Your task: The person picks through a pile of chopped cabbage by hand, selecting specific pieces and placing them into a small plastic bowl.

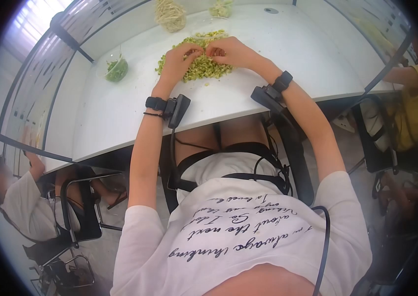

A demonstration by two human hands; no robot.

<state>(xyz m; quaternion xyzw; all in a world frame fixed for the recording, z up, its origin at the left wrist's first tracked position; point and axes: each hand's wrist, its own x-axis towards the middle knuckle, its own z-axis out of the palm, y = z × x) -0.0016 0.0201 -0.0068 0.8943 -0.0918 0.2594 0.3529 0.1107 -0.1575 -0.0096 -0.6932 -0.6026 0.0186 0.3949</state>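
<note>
A spread pile of chopped green and pale yellow vegetable pieces [203, 70] lies on the white table. My left hand [180, 60] is at the pile's left side, with its thumb and fingers drawn together in a pinch. Just to its right, my right hand [232, 52] is curled with fingertips pressed together over the pile. The fingertips of both hands almost meet. Anything between them is too small to make out.
A clear bowl of green pieces [116, 70] stands at left. At the back are a heap of pale, thin strips [170, 16] and a container of pale green pieces [220, 8]. Partitions flank the white table [288, 64]. People sit on both sides.
</note>
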